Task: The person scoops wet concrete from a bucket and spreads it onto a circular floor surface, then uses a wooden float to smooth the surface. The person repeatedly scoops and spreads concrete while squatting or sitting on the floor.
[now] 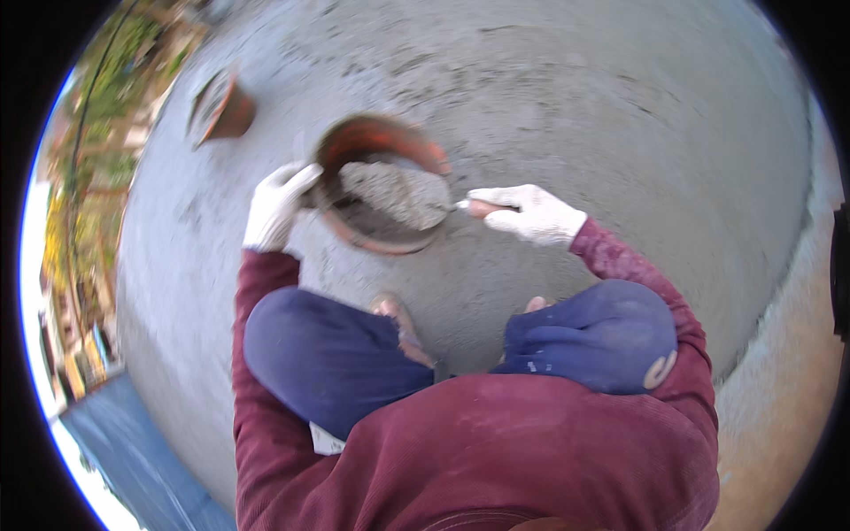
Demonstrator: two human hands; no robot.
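A round orange-red bucket, smeared with grey, tilts in front of my feet, with wet grey mortar inside. My left hand, in a white knit glove, closes on the bucket's left rim. In my right hand, also white-gloved, is the wooden handle of a trowel, fingers wrapped round it. The trowel's blade reaches over the bucket's right side, under a long heap of mortar that covers most of it.
Wet grey screed spreads all round me. Another orange bucket leans at the far left, near the floor's edge. A blue sheet lies beyond that edge at the lower left. A pale border runs along the right.
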